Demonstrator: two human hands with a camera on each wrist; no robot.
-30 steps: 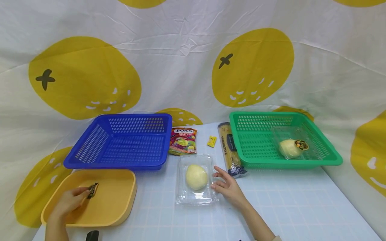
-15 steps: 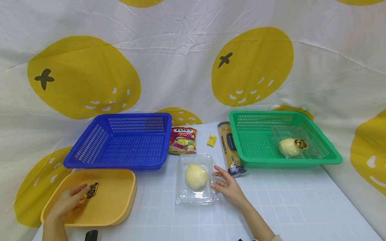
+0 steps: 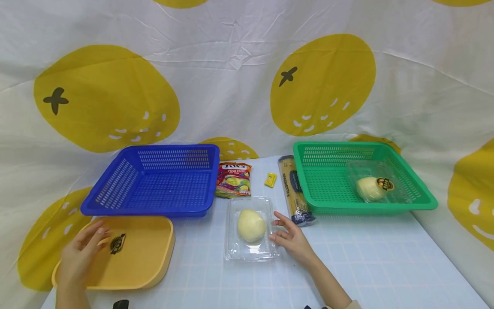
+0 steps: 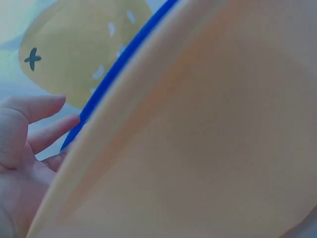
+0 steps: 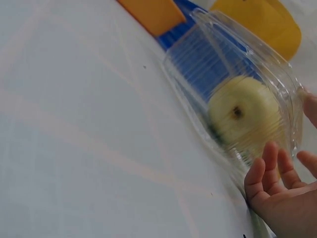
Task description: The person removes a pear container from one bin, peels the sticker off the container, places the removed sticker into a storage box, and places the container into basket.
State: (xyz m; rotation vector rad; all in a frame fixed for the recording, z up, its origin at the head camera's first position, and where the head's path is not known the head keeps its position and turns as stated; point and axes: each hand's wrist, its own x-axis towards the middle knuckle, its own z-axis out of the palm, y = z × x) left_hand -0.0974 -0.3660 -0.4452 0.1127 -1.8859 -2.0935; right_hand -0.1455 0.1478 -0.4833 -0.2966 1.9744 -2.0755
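My left hand [image 3: 80, 253] is over the left end of the orange-yellow tray [image 3: 154, 266], its fingers apart and holding nothing. To the right of its fingertips, a small black-and-gold label [image 3: 117, 243] lies in the tray. In the left wrist view the tray's wall [image 4: 208, 124] fills most of the picture. A closed clear plastic box [image 3: 233, 246] with a pale round fruit [image 3: 251, 225] inside stands on the table at the centre. Beside its right edge is my right hand [image 3: 295, 242], fingers loosely spread, fingertips right at the box's side. The fruit's dark stem spot shows in the right wrist view.
A blue basket [image 3: 150, 210] stands behind the tray. Behind the box lie a candy bag [image 3: 233, 180] and a small yellow packet [image 3: 271, 180]. A spaghetti pack [image 3: 293, 189] lies against the green basket [image 3: 370, 209], which holds another boxed fruit [image 3: 371, 189] with a label.
My left hand has let go of the label, which lies in the tray, and has drawn up and to the left with its fingers spreading. The right hand stays at the box.
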